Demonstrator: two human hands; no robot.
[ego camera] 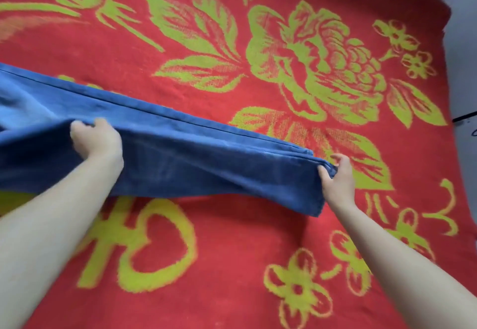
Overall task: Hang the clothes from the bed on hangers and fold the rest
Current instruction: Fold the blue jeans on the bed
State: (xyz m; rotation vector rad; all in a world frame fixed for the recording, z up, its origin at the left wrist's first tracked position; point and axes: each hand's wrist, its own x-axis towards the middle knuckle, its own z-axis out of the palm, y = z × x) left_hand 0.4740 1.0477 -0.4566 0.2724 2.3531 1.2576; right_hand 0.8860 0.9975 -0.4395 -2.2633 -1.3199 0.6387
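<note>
A pair of blue jeans (pixel 196 158) stretches across the bed from the left edge of view to the middle right, its legs laid one on the other and lifted off the cover. My left hand (pixel 96 137) grips the denim partway along, fingers curled over a fold. My right hand (pixel 335 176) pinches the hem end of the legs. The waist end runs out of view at the left.
The bed is covered by a red blanket (pixel 258 238) with yellow-green flowers and leaves. Its far right edge meets a pale wall (pixel 462 45), where a dark cable (pixel 464 118) shows.
</note>
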